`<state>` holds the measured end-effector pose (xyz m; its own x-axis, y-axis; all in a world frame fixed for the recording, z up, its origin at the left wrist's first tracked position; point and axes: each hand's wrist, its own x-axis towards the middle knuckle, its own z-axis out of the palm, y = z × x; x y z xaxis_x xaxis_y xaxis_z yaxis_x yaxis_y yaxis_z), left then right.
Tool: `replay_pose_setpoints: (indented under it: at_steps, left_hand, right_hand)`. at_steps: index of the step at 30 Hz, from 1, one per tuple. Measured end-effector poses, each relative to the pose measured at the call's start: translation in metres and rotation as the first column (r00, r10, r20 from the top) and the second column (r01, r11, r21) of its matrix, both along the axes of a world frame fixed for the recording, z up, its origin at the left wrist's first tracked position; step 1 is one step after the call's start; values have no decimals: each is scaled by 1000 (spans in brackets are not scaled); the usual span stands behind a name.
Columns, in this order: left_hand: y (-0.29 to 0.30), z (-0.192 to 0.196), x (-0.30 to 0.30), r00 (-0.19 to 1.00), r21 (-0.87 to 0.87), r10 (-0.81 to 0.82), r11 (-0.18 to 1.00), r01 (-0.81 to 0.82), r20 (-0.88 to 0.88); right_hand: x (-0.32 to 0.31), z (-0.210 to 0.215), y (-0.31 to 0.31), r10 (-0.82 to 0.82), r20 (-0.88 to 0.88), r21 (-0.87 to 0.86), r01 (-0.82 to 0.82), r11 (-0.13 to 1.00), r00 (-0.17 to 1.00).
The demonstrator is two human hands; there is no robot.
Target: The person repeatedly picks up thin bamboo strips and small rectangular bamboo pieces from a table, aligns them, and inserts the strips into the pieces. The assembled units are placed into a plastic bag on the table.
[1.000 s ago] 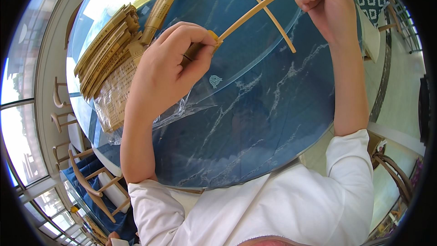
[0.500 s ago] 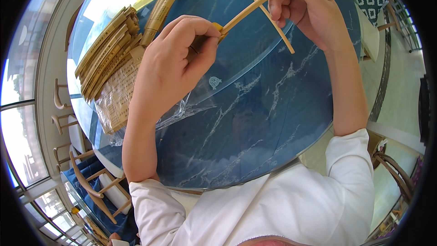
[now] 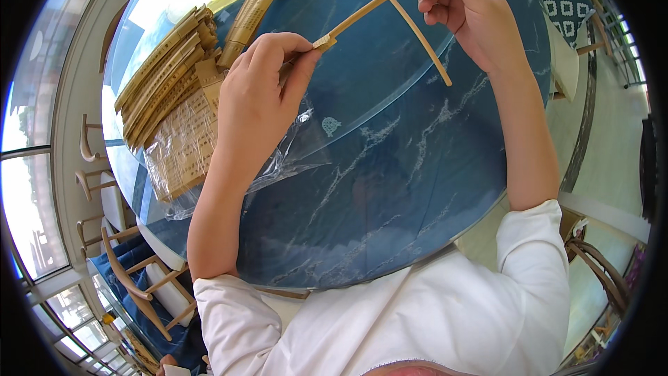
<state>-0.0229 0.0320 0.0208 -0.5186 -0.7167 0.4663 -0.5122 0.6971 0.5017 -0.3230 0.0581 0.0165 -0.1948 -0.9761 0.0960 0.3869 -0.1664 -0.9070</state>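
Note:
Stretched between my hands above the table is a slim wooden chopstick [image 3: 376, 5]. The thumb and fingers of my right hand [image 3: 473, 17] pinch its far right end. My left hand [image 3: 261, 90] pinches a small tan, printed piece [image 3: 324, 43] at the other end. It looks like the mouth of a paper sleeve, and my fingers hide the rest. A second chopstick [image 3: 417, 28] lies on the table, crossing behind the held one.
Left of my left hand lies a pile of tan printed sleeves [image 3: 167, 63], with a clear plastic bag [image 3: 181, 146] of more in front. Another long bundle [image 3: 261, 3] sits behind. The round blue marbled table [image 3: 390, 202] has a raised glass disc. Wooden chairs [image 3: 142, 282] stand lower left.
My left hand has shifted a little left and down, and the tan piece at its fingertips shows more plainly. My right hand has slid to the chopstick's end.

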Motion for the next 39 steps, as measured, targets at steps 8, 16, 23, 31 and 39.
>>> replay_pose_setpoints:
  at_steps: [8, 16, 23, 31, 39]
  left_hand:
    - [-1, -11, -2, 999, -439, 8, 898, 14, 48]
    - [4, -15, -7, 1000, -409, 7, 913, -1, 15]
    - [7, -23, -10, 999, -378, -46, 925, 40, -9]
    - [5, -34, -10, 999, -294, -38, 956, 25, -39]
    - [6, -31, -9, 997, -315, -72, 947, 56, -38]
  right_hand:
    - [-1, -8, -3, -147, -221, -41, 142, 989, 964]
    - [40, -10, 10, -32, -504, -20, 25, 999, 863]
    - [53, -14, 15, 57, -523, 20, -54, 998, 850]
    - [49, -15, 12, 136, -458, 120, -90, 989, 879]
    - [71, -9, 25, 346, -217, 223, -299, 928, 913]
